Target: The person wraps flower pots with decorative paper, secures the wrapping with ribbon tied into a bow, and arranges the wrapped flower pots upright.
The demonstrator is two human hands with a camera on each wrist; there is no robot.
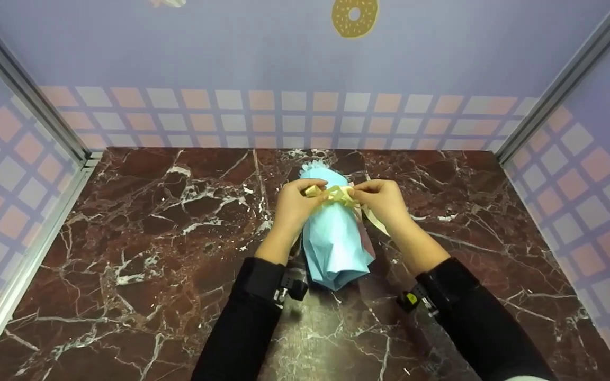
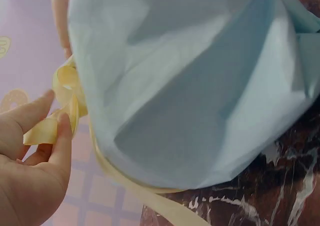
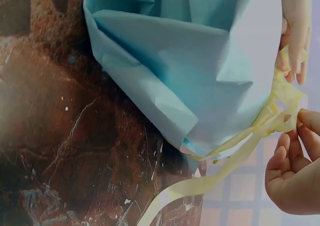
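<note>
A bundle wrapped in light blue paper [image 1: 334, 238] lies on the marble-patterned table, its folded end toward me. Around its middle runs a yellow ribbon [image 1: 339, 196] tied in a looped bow on top. My left hand [image 1: 295, 206] pinches a ribbon loop on the left side, clearly seen between thumb and fingers in the left wrist view. On the other side, my right hand [image 1: 384, 200] pinches the bow between thumb and fingertips. A loose ribbon tail [image 3: 185, 188] hangs down on the right. What the paper wraps is hidden.
The dark red marble-patterned table [image 1: 178, 254] reaches back to a lilac wall [image 1: 262, 58] with pink and white squares. Side panels stand at left and right. A pale ruffled edge [image 1: 314, 166] shows at the bundle's far end.
</note>
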